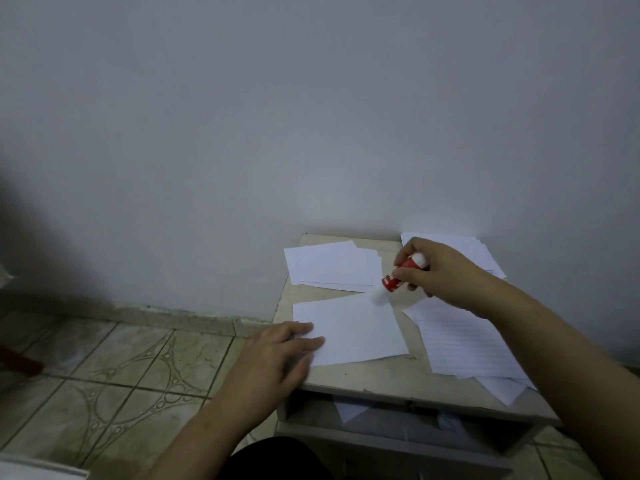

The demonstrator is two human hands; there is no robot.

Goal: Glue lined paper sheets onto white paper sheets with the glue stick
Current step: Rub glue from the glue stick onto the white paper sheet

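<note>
Glue stick (pixel 401 274) gripped in right hand (pixel 440 271), tip at far right corner of white sheet (pixel 360 330), prob. to spread glue. Left hand (pixel 277 355) flat, fingers open, pins sheet's left edge vs sliding. Lined sheets (pixel 464 344) just right of it.

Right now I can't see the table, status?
Left hand flat, pinning white sheet. Right hand holds glue stick, tip at sheet's far corner. Lined sheet alongside, nothing blocking.
</note>
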